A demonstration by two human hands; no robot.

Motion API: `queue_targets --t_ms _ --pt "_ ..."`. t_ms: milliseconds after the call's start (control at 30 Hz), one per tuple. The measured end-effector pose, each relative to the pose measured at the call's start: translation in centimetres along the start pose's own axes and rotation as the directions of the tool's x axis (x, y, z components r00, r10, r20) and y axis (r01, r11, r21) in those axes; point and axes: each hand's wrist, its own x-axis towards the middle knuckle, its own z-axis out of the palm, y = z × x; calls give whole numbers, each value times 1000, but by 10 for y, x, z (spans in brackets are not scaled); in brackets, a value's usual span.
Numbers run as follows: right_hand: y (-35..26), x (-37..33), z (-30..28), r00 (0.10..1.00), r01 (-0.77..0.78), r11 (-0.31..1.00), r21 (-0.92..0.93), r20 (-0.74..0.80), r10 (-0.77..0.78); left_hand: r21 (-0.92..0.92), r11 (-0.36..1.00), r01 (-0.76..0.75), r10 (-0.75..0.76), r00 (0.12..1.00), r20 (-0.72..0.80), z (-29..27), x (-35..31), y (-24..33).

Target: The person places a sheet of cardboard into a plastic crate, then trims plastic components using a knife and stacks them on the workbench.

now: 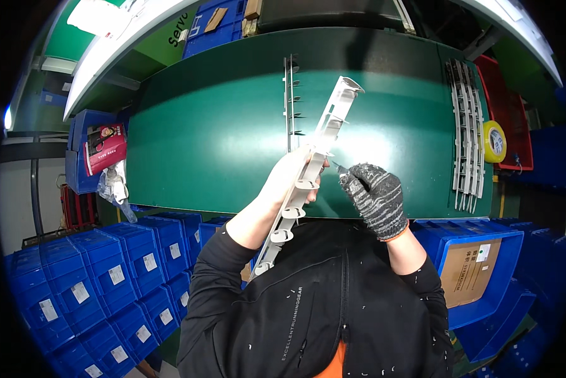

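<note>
My bare left hand (283, 181) is closed around the middle of a long pale-grey plastic strip (328, 129) with a row of rounded tabs along it. The strip slants from above the table down toward my left side. On my right hand (380, 200) is a grey-and-black striped knit glove. Its fingers pinch a thin, pointed tool (338, 167), whose tip is close beside the strip; the handle is hidden, so its kind is unclear. Beyond my left hand, a second narrow tabbed strip (289, 94) lies on the green table (201, 138).
Several similar strips (467, 138) lie side by side at the table's right end, beside a yellow tape roll (495, 142) and a red tray (513, 123). Blue bins (113, 258) stack up at left. Another blue bin (516, 252) holds a cardboard box (469, 274). A red packet (105, 149) sits far left.
</note>
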Motion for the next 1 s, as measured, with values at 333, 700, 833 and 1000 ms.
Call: queue_targets --t_ms 333,700,833,1000 --pt "-5 -2 6 1000 1 999 -38 24 0 -4 999 -47 47 998 -47 4 -2 -3" --pt "-1 -7 16 1000 -13 998 -63 6 14 29 999 28 -27 999 -27 -2 0 -5" --pt "-2 -8 8 999 30 996 -86 -21 -32 0 1000 -1 1 1000 -2 -1 -1 -5" --pt "6 -7 6 994 58 998 -9 -92 -58 -8 1000 0 0 1000 18 2 4 2"
